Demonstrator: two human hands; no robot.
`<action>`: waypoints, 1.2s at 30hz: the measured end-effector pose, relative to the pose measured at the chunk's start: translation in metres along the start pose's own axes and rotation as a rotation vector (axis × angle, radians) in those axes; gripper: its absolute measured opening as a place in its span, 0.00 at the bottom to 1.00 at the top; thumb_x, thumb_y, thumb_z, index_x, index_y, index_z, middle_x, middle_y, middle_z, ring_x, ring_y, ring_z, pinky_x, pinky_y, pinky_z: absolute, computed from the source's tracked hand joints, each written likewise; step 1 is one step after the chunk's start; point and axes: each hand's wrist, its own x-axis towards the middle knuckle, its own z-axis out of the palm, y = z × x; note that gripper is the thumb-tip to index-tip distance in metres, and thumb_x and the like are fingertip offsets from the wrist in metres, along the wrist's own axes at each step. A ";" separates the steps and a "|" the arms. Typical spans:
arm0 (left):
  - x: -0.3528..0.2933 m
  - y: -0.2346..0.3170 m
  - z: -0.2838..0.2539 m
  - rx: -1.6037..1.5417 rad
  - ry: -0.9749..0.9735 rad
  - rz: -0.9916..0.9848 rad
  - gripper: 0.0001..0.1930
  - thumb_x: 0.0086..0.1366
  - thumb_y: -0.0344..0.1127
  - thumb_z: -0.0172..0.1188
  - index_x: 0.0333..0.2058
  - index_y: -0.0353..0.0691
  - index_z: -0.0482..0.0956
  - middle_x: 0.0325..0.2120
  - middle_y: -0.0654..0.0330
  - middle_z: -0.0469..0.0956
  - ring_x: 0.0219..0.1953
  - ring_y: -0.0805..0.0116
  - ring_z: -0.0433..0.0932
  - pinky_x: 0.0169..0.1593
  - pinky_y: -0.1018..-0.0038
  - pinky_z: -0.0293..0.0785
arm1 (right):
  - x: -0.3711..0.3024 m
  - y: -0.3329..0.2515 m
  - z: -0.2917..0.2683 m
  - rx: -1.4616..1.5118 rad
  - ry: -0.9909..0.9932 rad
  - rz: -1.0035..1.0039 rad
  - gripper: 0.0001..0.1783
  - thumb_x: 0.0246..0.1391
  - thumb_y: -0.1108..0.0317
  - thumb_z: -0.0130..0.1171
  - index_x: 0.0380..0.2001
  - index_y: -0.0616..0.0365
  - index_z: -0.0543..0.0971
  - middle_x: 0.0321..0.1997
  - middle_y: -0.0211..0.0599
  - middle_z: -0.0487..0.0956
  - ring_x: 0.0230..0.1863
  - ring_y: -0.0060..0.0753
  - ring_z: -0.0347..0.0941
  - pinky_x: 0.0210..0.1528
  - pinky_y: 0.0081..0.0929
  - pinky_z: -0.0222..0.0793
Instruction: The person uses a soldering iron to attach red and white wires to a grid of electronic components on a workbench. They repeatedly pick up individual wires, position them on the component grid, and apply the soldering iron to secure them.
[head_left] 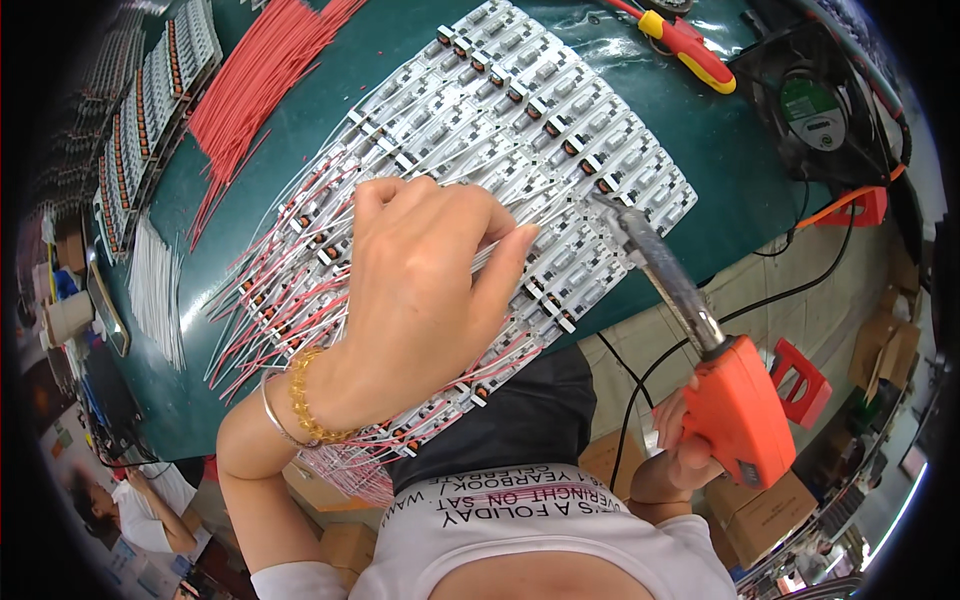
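Note:
A large panel of small white circuit boards [590, 140] lies on the green table. Red and white wires [265, 300] are attached along its left part and trail over the near edge. My left hand [415, 275] hovers over the panel's middle, fingers curled and thumb closed on a thin white wire; the fingertips are partly hidden. My right hand [680, 440], low on the right, grips the handle of an orange soldering gun [745, 410]. The gun's metal tip [610, 210] reaches up-left to the boards at the panel's right side, near the white wire's end.
Loose red wires [265, 75] and a white wire bundle [155, 295] lie at left, beside stacked board panels [150, 130]. A red-yellow screwdriver [695, 55] and a black fan [815, 110] sit far right. A black cable [770, 300] loops below. Another person [150, 510] is at lower left.

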 end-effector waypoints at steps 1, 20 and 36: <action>0.000 0.000 0.000 -0.001 0.007 0.003 0.07 0.54 0.29 0.67 0.24 0.40 0.77 0.18 0.63 0.71 0.24 0.67 0.67 0.39 0.70 0.61 | 0.000 0.003 0.001 0.084 0.052 0.043 0.42 0.51 0.34 0.57 0.47 0.66 0.71 0.38 0.34 0.72 0.36 0.28 0.69 0.40 0.25 0.66; -0.006 0.000 0.007 0.111 0.061 0.115 0.07 0.53 0.27 0.67 0.25 0.40 0.76 0.20 0.63 0.71 0.25 0.64 0.70 0.41 0.67 0.60 | 0.032 -0.014 0.024 0.122 0.016 -0.264 0.47 0.52 0.37 0.57 0.51 0.78 0.64 0.10 0.23 0.64 0.09 0.18 0.59 0.14 0.19 0.60; -0.003 0.006 -0.001 0.032 0.078 0.116 0.05 0.53 0.27 0.67 0.25 0.40 0.78 0.18 0.64 0.72 0.23 0.67 0.69 0.40 0.68 0.61 | 0.031 -0.025 0.018 0.297 -0.049 -0.160 0.48 0.53 0.33 0.54 0.55 0.74 0.65 0.11 0.23 0.64 0.10 0.19 0.59 0.18 0.19 0.61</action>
